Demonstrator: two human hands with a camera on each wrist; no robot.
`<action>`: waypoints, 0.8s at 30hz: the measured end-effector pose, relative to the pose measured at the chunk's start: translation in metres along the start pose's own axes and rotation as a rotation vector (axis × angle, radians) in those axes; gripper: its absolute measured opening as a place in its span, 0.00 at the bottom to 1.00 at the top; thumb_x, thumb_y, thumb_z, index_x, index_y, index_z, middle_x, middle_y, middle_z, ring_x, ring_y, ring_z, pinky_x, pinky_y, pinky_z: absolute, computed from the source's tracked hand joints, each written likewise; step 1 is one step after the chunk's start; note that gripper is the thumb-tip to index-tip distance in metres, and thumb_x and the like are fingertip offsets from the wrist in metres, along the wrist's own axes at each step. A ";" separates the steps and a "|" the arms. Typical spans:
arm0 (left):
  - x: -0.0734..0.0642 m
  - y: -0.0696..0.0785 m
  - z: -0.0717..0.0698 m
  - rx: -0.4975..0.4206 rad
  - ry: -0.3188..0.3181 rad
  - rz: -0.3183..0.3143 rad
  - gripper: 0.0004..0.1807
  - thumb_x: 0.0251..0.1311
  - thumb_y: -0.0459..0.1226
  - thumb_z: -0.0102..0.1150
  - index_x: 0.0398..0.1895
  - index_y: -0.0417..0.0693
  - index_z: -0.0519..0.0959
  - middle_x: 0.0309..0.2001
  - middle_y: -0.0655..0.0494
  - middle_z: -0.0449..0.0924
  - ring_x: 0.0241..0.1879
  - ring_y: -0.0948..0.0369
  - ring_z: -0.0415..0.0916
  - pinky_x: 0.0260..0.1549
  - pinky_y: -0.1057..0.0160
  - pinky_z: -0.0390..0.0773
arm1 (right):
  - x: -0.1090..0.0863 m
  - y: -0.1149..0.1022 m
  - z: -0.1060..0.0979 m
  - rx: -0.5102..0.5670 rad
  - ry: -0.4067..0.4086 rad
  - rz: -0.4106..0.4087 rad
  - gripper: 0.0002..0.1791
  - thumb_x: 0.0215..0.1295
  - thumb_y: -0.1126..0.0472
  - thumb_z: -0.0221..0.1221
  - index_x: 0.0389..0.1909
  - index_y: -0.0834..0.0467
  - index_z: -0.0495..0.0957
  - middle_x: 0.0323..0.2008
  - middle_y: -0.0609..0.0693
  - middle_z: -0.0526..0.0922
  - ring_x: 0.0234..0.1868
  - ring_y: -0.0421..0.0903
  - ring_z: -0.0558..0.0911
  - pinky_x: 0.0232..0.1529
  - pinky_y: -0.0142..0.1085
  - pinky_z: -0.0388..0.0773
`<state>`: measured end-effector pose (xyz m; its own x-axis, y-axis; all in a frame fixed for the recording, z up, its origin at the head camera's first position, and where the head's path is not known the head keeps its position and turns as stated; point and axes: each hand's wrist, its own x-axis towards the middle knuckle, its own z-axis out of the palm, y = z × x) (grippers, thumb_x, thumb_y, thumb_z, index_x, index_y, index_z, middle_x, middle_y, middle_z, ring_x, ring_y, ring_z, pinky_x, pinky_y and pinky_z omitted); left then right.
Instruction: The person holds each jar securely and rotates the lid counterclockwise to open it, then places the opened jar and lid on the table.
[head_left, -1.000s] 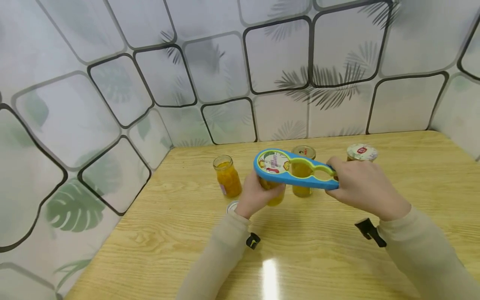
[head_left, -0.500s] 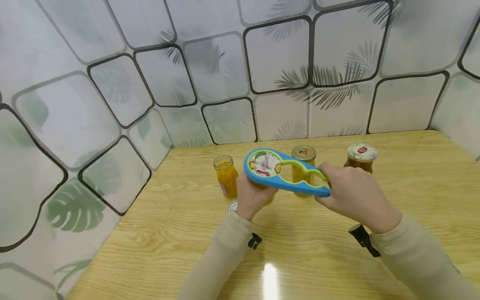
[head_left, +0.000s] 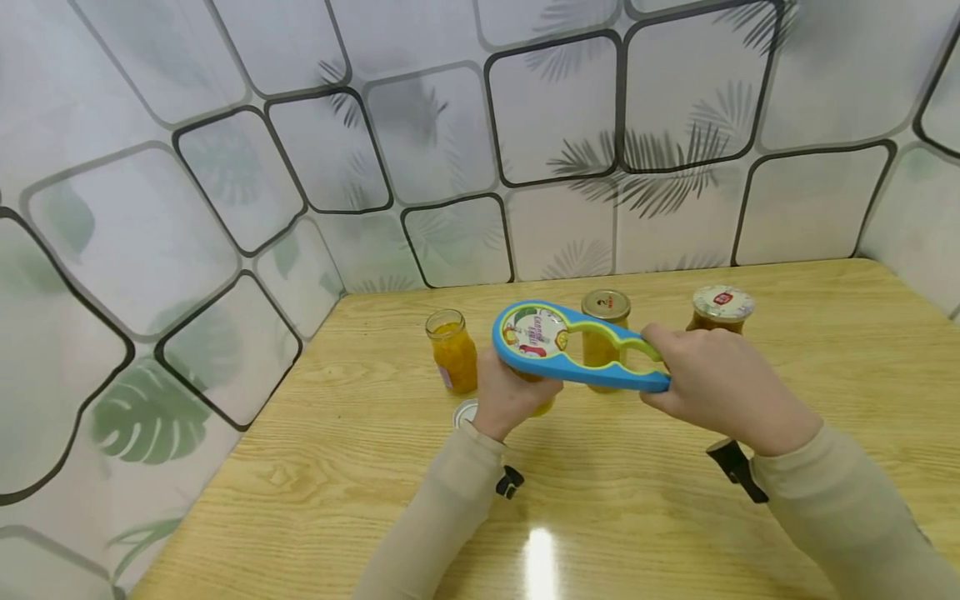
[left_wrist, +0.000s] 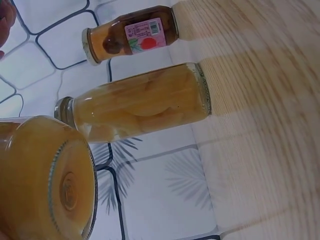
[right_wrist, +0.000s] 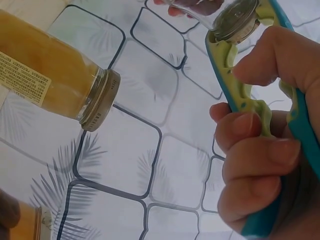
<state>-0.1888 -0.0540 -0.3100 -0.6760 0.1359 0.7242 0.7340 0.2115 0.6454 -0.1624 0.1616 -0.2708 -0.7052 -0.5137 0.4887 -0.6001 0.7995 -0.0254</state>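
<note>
In the head view, my left hand (head_left: 508,398) grips a jar of yellow fruit (left_wrist: 30,170), lifted off the table. Its rounded glass base shows in the left wrist view. A blue and light-green jar opener (head_left: 577,369) with a printed round top lies over the jar's mouth. My right hand (head_left: 723,385) holds the handle end, its fingers curled round both arms. In the right wrist view, the opener's head sits around the jar's metal lid (right_wrist: 240,27). From above, the opener hides that lid.
An uncovered jar of orange fruit (head_left: 455,362) stands left of my hands, with a loose silver lid (head_left: 463,413) in front. Behind the opener stands a tall gold-lidded jar (head_left: 606,307). A dark jar with a patterned lid (head_left: 722,305) is behind my right hand. Patterned walls border the wooden table (head_left: 337,467).
Both hands, the held jar and the opener shifted left and then slightly back right. The opener's handles tilted a little nearer to me. The grip of both hands stays the same.
</note>
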 end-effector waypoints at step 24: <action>-0.001 -0.028 0.001 -0.309 -0.269 0.008 0.32 0.32 0.25 0.64 0.49 0.30 0.66 0.43 0.37 0.72 0.42 0.55 0.71 0.46 0.55 0.71 | -0.004 0.024 -0.006 0.011 0.012 -0.109 0.19 0.34 0.61 0.67 0.23 0.53 0.65 0.12 0.37 0.56 0.13 0.35 0.56 0.12 0.29 0.54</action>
<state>-0.2083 -0.0586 -0.3292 -0.6328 0.3929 0.6672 0.6970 -0.0862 0.7119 -0.1710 0.1847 -0.2679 -0.6307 -0.5936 0.4998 -0.6773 0.7355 0.0189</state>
